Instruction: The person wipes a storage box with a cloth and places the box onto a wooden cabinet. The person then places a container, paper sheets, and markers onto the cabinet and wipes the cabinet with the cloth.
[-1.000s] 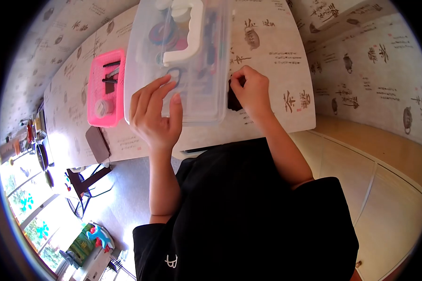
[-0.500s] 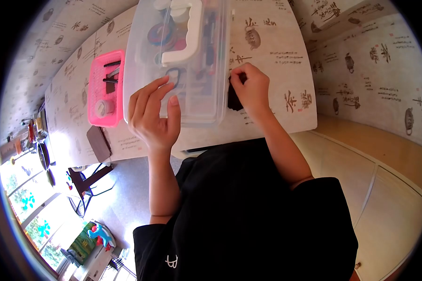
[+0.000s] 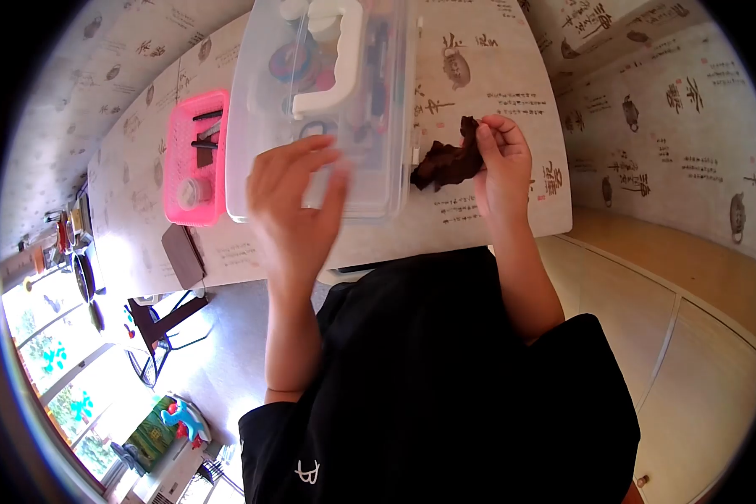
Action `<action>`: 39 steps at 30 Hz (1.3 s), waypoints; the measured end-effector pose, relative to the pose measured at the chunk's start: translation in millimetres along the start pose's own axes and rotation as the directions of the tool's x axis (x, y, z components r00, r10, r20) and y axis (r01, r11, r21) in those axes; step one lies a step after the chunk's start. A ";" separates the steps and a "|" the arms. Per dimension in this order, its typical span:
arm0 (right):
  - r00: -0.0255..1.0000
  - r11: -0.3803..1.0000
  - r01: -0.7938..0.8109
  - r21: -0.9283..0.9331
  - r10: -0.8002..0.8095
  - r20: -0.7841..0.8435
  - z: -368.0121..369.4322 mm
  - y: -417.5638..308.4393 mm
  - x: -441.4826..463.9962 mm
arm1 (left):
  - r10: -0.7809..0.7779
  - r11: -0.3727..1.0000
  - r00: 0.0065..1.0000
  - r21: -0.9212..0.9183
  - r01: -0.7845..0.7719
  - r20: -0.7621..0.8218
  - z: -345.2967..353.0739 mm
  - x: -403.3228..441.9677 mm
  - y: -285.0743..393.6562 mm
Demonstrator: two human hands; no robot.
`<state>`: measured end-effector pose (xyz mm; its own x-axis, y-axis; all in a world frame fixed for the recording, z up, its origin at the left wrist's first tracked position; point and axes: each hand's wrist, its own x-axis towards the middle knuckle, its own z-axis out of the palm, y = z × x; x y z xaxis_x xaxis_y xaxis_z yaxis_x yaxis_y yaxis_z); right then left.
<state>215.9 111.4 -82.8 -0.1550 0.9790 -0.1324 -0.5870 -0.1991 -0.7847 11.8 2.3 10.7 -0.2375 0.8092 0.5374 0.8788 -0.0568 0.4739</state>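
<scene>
Two bare hands were in view over the patterned table (image 3: 525,80). The right hand (image 3: 506,172) pinched a crumpled dark brown piece (image 3: 450,165) between thumb and fingertips, beside the right side of the clear lidded box (image 3: 368,186); the piece's material was hard to tell, and whether its lower end touched the table or the box could not be made out. The left hand (image 3: 296,220) was blurred, its fingers spread and curved over the box's near end; it covered part of the lid, and contact with it was unclear. The box's far end was cut off by the upper edge of the view. Through the cloudy plastic, a roll (image 3: 291,62) showed near the white handle (image 3: 351,71), but most contents were indistinct. Left of the box, a pink basket (image 3: 171,160) held a small round container (image 3: 194,193) and dark slender items too small to identify.
</scene>
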 end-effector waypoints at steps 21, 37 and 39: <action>0.798 0.615 0.576 -0.538 -0.565 0.209 -15.4 -32.3 20.7 | 0.136 0.991 0.969 -0.040 -0.130 0.205 62.8 51.6 60.3; 0.967 0.386 0.256 -0.886 -0.087 0.241 44.4 15.6 155.0 | -0.081 0.972 0.968 -0.196 0.130 0.239 34.4 66.3 20.9; 0.957 0.363 0.290 -0.885 -0.096 0.275 45.5 16.6 155.6 | -0.077 0.972 0.959 -0.193 0.134 0.274 32.8 67.1 21.1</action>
<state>145.9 258.4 -89.0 -0.3102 0.9437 0.1148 0.4452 0.2509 -0.8596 28.0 74.5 34.0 -0.1823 0.9403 0.2875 0.7425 -0.0601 0.6671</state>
